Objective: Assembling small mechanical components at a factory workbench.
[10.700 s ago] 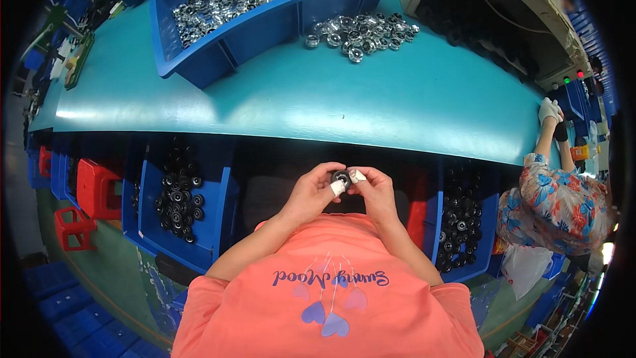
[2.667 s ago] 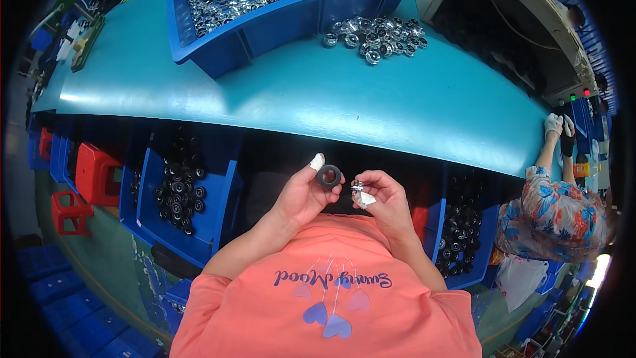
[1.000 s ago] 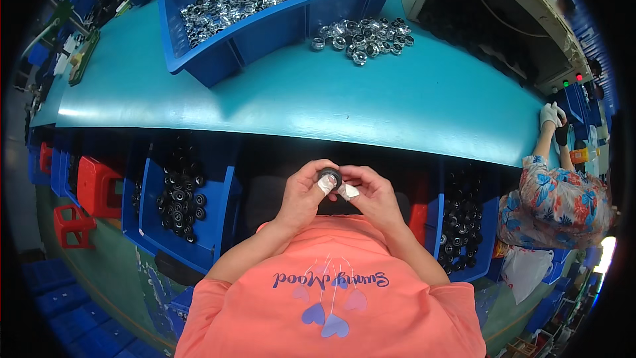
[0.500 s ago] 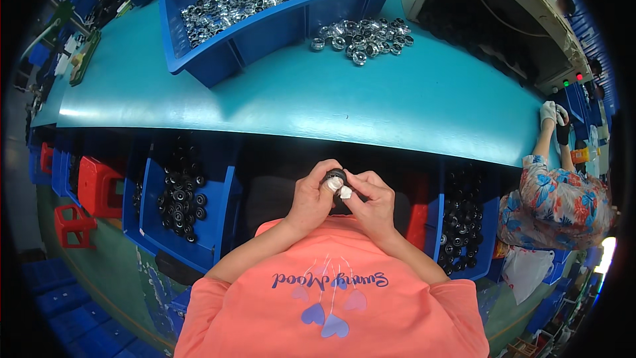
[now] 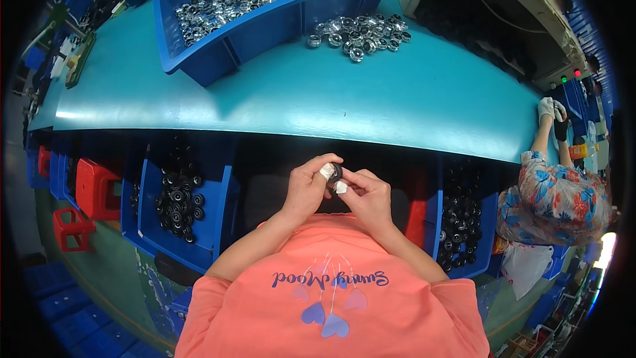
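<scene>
Both of my hands meet in front of my chest, just below the table's near edge, around a small black wheel [image 5: 336, 173]. My left hand [image 5: 305, 187] is closed on its left side, with the thumb, wrapped in white, over it. From the right, my right hand [image 5: 371, 200] pinches it between fingers and thumb; white wrapping shows there too. The fingers hide part of the wheel. On the turquoise table [image 5: 278, 109] beyond lies a pile of clear round wheels [image 5: 363, 36] with dark centres.
A big blue bin [image 5: 265, 38] of clear wheels stands at the back. Below the table, blue bins of black wheels flank me, at left [image 5: 218, 215] and right [image 5: 434, 215]. Red stools [image 5: 98, 189] stand far left. A co-worker [image 5: 556, 199] with white gloves sits at right.
The black wheel has turned in my fingers, and its face now shows less. My left fingers have shifted over its top. The whole view has slid slightly.
</scene>
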Demonstrator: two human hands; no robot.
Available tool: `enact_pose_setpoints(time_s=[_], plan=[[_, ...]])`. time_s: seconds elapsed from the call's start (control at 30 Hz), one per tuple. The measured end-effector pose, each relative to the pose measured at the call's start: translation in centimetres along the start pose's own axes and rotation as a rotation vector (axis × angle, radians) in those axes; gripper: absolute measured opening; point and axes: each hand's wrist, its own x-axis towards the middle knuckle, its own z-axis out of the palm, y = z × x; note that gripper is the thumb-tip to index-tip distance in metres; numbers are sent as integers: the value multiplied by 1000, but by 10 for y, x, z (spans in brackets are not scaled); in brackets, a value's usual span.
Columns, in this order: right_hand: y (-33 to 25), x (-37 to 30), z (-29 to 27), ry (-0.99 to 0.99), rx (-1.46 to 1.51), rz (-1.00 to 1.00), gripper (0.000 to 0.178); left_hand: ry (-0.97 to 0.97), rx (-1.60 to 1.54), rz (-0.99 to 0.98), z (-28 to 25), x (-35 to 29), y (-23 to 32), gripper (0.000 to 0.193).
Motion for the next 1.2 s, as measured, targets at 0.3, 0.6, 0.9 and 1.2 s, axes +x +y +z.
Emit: enact_pose_setpoints(time_s=[0.3,0.6,0.9,1.2], plan=[[20,5,-3,-19,202,56,29,-105,-140,-78,-3,-6,6,30],[10,-2,1,33,-162,-78,31,-48,9,-98,-8,1,-10,24],[22,0,0,-3,-111,-20,31,1,78,-114,-9,-1,-8,31],[47,12,-3,-58,357,267,38,-160,307,56,-7,-6,-8,56]])
